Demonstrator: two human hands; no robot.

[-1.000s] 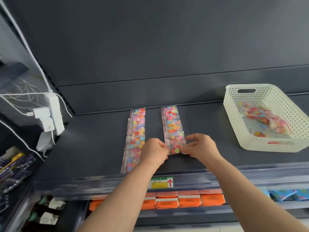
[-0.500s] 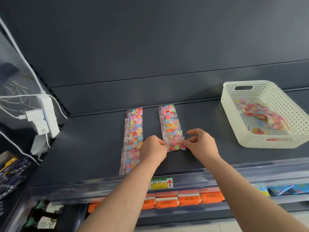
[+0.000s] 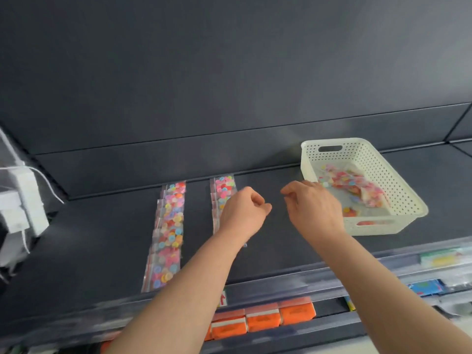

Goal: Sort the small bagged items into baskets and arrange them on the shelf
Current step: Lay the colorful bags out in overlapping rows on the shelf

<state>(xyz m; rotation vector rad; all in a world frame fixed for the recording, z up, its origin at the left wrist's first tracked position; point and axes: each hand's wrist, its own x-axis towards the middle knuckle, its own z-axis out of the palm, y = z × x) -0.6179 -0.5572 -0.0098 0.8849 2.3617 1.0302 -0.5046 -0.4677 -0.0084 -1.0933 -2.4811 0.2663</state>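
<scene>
1. Just left of the basket [image 3: 378, 227], we are holding our right hand [image 3: 311, 208] over the shelf [image 3: 89, 238] with fingers loosely bent and nothing in them. It is overlapping the basket's left wall in the view, and we cannot tell whether it is touching.
2. Further left of the basket, we are holding our left hand [image 3: 242, 210] in a loose fist, with no bag showing in it.
3. Inside the basket, the loose bags [image 3: 355, 182] are lying jumbled. We are probably reaching for the next one, so we should be pinching a single bag by its sealed edge, since the film looks slippery.
4. Left of the basket, two rows are lying on the shelf: the nearer row [image 3: 222, 190], partly hidden under our left hand, and the farther row [image 3: 168, 233], which looks longer. The next bag likely belongs at the nearer row's front end, overlapping like the others.
5. Our left forearm is hanging over the nearer row, so we should be lifting it clear, not dragging.
</scene>
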